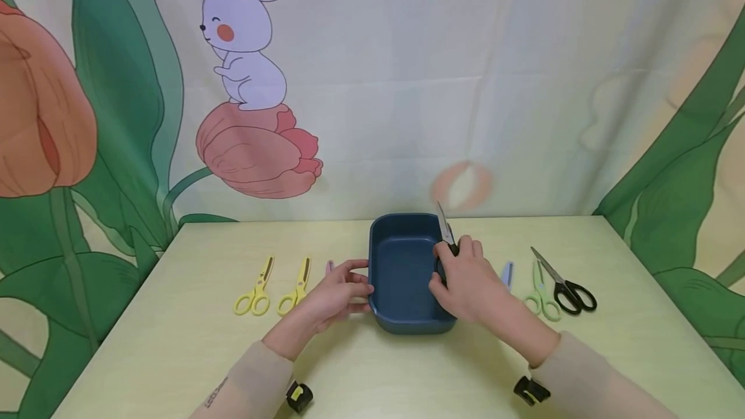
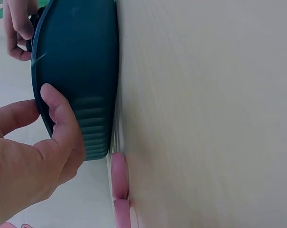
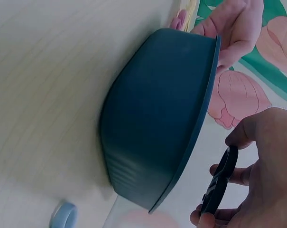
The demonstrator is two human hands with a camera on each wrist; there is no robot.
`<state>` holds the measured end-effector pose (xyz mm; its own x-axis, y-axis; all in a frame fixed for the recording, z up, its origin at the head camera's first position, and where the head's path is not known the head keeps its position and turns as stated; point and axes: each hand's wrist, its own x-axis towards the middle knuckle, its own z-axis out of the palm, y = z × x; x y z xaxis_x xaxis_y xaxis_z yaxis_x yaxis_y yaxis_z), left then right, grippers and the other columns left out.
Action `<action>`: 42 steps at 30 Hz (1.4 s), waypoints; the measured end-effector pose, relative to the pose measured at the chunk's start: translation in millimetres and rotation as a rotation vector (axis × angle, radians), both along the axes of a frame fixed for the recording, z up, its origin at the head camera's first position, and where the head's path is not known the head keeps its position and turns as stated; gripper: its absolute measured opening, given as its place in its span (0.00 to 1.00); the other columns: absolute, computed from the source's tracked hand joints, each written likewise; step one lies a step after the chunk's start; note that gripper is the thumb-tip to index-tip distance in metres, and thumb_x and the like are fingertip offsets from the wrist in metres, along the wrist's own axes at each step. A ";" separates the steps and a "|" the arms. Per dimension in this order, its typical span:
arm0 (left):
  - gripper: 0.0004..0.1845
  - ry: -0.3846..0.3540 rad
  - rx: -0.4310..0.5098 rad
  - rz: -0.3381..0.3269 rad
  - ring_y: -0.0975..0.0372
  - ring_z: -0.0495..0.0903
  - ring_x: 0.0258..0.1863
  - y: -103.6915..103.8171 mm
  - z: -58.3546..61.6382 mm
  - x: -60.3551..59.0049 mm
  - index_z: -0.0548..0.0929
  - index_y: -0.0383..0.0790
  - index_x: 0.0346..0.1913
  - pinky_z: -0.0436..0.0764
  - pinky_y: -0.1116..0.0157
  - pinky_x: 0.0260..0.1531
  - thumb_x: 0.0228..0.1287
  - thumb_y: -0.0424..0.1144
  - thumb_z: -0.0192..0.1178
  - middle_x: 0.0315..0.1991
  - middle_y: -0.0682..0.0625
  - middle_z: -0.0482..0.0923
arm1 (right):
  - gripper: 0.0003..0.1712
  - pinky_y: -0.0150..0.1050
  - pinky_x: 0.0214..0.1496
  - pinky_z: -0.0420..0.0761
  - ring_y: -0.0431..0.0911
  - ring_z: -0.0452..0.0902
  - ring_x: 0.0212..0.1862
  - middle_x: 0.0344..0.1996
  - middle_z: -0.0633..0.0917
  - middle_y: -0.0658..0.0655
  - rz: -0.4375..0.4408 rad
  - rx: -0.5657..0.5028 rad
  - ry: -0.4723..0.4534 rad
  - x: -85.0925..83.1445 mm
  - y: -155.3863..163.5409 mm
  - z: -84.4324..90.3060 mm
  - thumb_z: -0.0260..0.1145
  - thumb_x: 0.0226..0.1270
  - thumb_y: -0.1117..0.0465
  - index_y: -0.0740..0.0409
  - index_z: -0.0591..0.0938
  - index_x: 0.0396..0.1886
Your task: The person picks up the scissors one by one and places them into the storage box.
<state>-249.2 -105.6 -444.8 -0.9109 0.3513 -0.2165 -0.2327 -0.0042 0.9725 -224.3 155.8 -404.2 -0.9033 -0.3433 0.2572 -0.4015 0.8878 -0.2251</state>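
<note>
A dark blue rectangular storage box (image 1: 401,277) stands in the middle of the table. At its left side, my left hand (image 1: 340,293) grips the rim; the left wrist view shows bent fingers (image 2: 62,111) against the outer wall. Over the box's right edge, my right hand (image 1: 468,280) holds black-handled scissors (image 1: 445,228) by the handles, blades pointing up and away. The right wrist view shows thumb and fingers around the black handles (image 3: 219,183), above the box rim. Inside the box, the visible floor is bare.
Two yellow scissors (image 1: 256,293) lie at left. Pink scissors (image 2: 119,175) sit beside the box, partly behind my left hand. At right lie blue scissors (image 1: 507,275), partly covered by my right arm, green scissors (image 1: 541,293) and another black pair (image 1: 573,293). A printed curtain (image 1: 378,115) hangs behind.
</note>
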 end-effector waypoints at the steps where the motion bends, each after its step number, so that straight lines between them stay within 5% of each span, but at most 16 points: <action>1: 0.31 0.005 -0.001 0.001 0.53 0.80 0.39 -0.3 0.3 -0.2 0.60 0.29 0.76 0.84 0.63 0.37 0.74 0.24 0.54 0.48 0.39 0.69 | 0.17 0.47 0.35 0.73 0.59 0.64 0.44 0.46 0.69 0.69 0.002 0.006 -0.003 -0.6 -2.2 -0.6 0.58 0.72 0.56 0.60 0.75 0.55; 19: 0.31 0.028 -0.024 0.014 0.56 0.79 0.36 -2.0 1.6 -0.2 0.62 0.29 0.74 0.84 0.64 0.35 0.71 0.22 0.56 0.50 0.35 0.70 | 0.18 0.46 0.33 0.75 0.60 0.65 0.44 0.45 0.70 0.69 0.014 0.064 -0.083 -3.7 -31.8 -14.3 0.63 0.74 0.55 0.60 0.76 0.55; 34: 0.31 0.016 -0.057 0.043 0.55 0.79 0.35 -2.8 3.6 0.9 0.63 0.30 0.74 0.85 0.62 0.36 0.70 0.22 0.57 0.50 0.36 0.70 | 0.22 0.53 0.47 0.76 0.64 0.65 0.52 0.52 0.70 0.73 -0.004 0.118 -0.301 -14.1 -42.8 -22.2 0.63 0.76 0.54 0.61 0.75 0.62; 42: 0.31 0.017 -0.074 0.041 0.54 0.82 0.32 -4.3 3.4 -0.1 0.62 0.31 0.75 0.83 0.63 0.34 0.71 0.24 0.56 0.48 0.39 0.71 | 0.18 0.57 0.53 0.74 0.66 0.67 0.54 0.53 0.71 0.75 -0.002 0.140 -0.367 -18.0 -47.0 -22.7 0.65 0.75 0.54 0.59 0.76 0.56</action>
<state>-249.3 -110.0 -441.4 -0.9280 0.2968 -0.2254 -0.2178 0.0588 0.9742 -242.3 108.8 -426.9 -0.9273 -0.3502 -0.1321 -0.3150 0.9208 -0.2300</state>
